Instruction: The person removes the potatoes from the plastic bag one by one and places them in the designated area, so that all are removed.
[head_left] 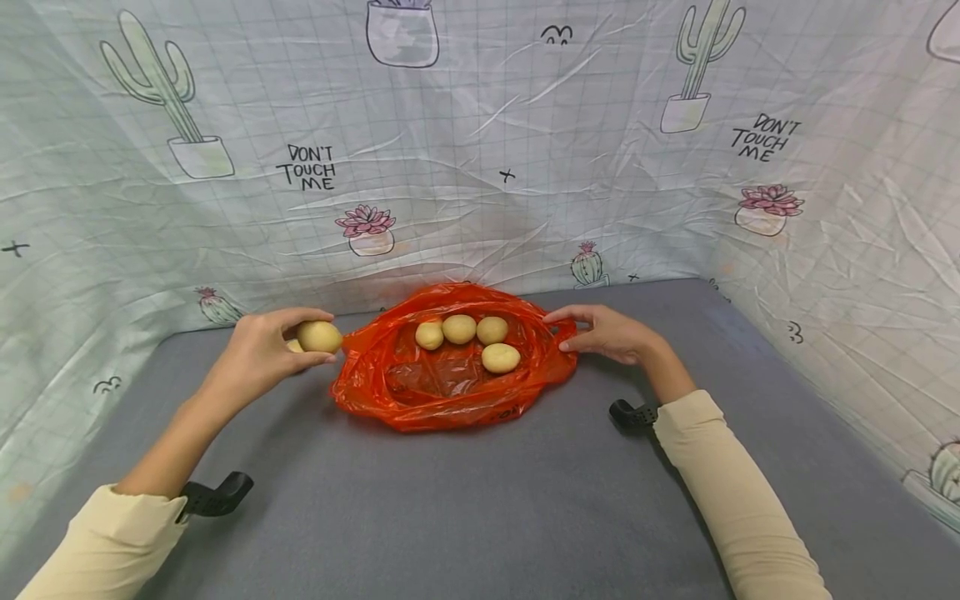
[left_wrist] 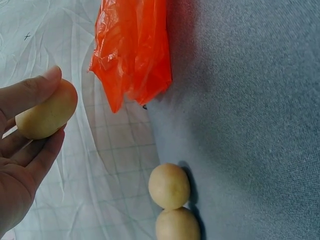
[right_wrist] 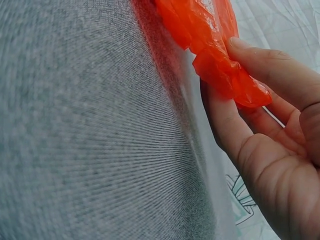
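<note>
An orange-red plastic bag lies spread open on the table, with several pale yellow potatoes inside it. At its left end my left hand pinches another potato between thumb and fingers, raised above the table near the bag's rim. My right hand grips the bag's right end, the plastic bunched between its thumb and fingers. Two more potatoes rest on the table in the left wrist view, touching each other; in the head view my left hand mostly hides them.
The grey table runs back to a pale cloth backdrop printed with cacti, which also rises along both sides. Black wrist mounts show at both cream sleeves.
</note>
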